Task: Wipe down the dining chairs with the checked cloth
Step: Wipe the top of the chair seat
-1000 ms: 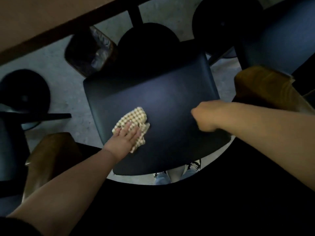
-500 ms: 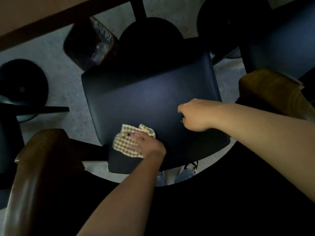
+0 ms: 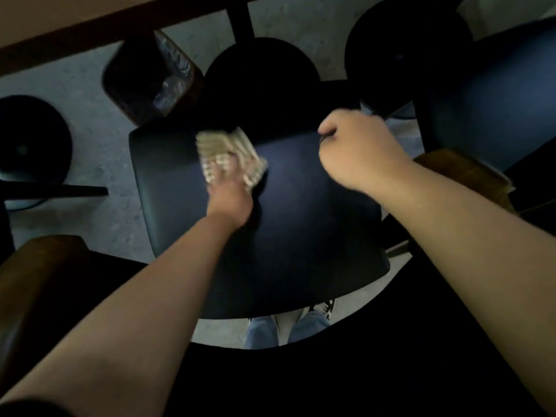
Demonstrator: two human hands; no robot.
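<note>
Dark chair seat [image 3: 301,224] filled the middle, under the counter [image 3: 60,28] edge. Right hand [image 3: 358,152] clenched near the seat's far right corner, apparently holding nothing. Left hand [image 3: 230,183] pressed flat on checked cloth [image 3: 222,149], blurred, at the seat's far left part.

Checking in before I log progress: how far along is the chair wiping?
Nothing shows as finished. In hand: the left hand presses the checked cloth on the dark padded chair seat; the right hand is fisted above it. Left: the blue chair alongside looks untouched.
</note>
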